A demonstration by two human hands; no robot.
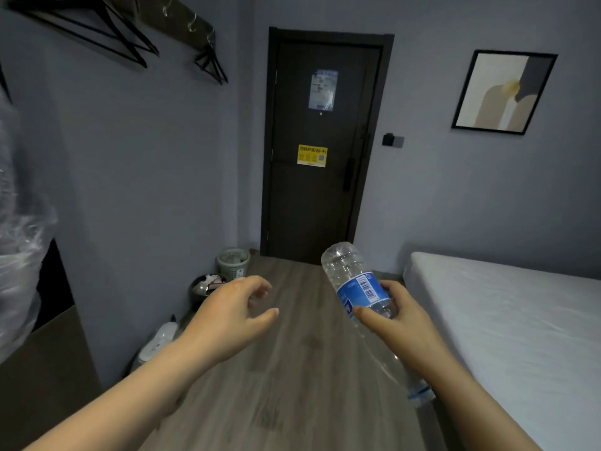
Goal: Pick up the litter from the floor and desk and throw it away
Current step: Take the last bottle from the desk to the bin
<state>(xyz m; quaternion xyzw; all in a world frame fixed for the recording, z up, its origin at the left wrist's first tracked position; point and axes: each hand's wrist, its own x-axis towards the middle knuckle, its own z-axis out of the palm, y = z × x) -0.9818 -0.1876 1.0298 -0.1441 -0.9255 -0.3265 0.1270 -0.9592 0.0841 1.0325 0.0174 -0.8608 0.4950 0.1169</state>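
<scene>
Holding a clear, ribbed plastic water bottle (354, 281) with a glossy blue label, the right hand (403, 323) has its thumb and fingers wrapped round the middle, right over the label. The bottle's up in the air over the wood-grain plank floor (292, 369), tilted so the rounded base points up toward the door and the neck end with its blue ring hangs down by the wrist. Looks empty or close to it, hard to tell.

The left hand (227, 320) floats beside it, well apart from the bottle, fingers loosely curled and nothing in them.

Down where the floor meets the left wall, near the corner by the dark matte door (322, 196), there's a pale green woven-look waste basket (233, 263). Just beside it sits a dark round bin (206, 286) with some whitish scraps in it. A smooth white plastic thing (161, 343) lies closer along the same wall, too blurry to say what it is.

On the right, a bed (520, 320) with a smooth white sheet. At the left edge, a brown table (42, 369) corner and crinkly clear plastic film (16, 255) above it.
</scene>
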